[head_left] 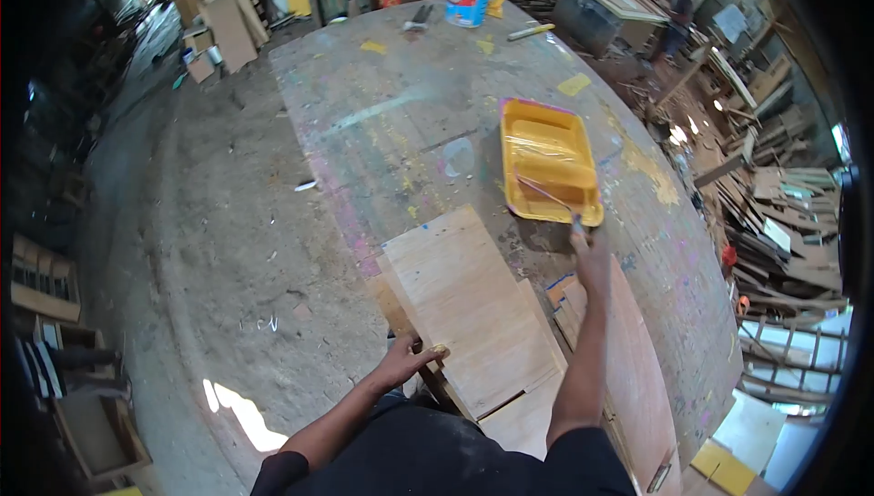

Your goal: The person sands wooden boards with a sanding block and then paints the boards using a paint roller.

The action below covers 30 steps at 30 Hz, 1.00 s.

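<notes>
My right hand (583,241) is closed around the handle of a paint roller (544,191), whose frame reaches into a yellow paint tray (590,159). Wet yellow paint covers the inside of the tray. At the left edge of a pale plywood piece (473,300) is my left hand (410,361), its thumb lying over the wood near a yellow-stained spot and its other fingers mostly hidden at the edge. More wooden boards (624,341) lie to the right, beneath my right forearm.
A paint bucket (467,4), a brush (419,18) and a yellow-marked stick (531,31) are at the table's (364,122) far end. Scrap wood (783,223) is piled on the right. A person (675,18) stands at the back right; another person's striped clothing (41,368) shows at left.
</notes>
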### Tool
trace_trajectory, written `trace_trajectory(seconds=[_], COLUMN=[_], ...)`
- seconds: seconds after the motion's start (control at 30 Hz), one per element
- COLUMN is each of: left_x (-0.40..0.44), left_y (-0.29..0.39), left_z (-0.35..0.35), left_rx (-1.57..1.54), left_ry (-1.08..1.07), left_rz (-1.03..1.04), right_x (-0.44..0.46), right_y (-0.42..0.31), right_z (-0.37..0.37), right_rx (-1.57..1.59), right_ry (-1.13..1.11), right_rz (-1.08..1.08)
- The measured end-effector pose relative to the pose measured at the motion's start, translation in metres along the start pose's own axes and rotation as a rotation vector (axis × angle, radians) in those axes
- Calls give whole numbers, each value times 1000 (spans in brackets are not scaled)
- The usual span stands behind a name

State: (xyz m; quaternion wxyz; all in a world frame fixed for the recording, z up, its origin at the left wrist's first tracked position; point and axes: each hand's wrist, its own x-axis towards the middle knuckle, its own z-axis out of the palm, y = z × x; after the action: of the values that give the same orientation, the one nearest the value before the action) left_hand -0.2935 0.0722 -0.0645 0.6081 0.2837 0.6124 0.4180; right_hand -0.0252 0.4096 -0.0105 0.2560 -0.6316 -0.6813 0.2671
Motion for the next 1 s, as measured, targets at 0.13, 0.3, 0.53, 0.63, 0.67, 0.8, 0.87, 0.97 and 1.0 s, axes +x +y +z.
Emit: trace_trajectory(seconds=[0.13, 0.3, 0.53, 0.63, 0.67, 0.8, 0.87, 0.97, 1.0], left_x=[1, 3, 2, -1, -4, -6, 6, -2, -5], left_y=[-5, 4, -14, -12, -10, 5, -25, -10, -7], left_z=[2, -2, 5, 10, 11, 8, 9, 9, 9], left_rx=[-23, -3, 4, 14, 25, 165, 18, 45, 49], left_ry=[-51, -75, -18, 18, 16, 14, 12, -1, -3], left_rz=[2, 2, 118, 153, 144, 37, 181, 126, 84], right_x=[-28, 35, 6, 0, -1, 0, -15, -33, -39], right_y=[6, 23, 15, 32, 35, 20, 15, 10, 10], right_z=[-9, 33, 6, 0, -4, -21, -19, -24, -26], right_rx=[-155, -189, 336, 305, 311, 294, 265, 278, 284], right_ry=[-118, -29, -15, 171, 172, 58, 74, 21, -12], right_rz=[127, 52, 72, -198, -186, 79, -21, 72, 118])
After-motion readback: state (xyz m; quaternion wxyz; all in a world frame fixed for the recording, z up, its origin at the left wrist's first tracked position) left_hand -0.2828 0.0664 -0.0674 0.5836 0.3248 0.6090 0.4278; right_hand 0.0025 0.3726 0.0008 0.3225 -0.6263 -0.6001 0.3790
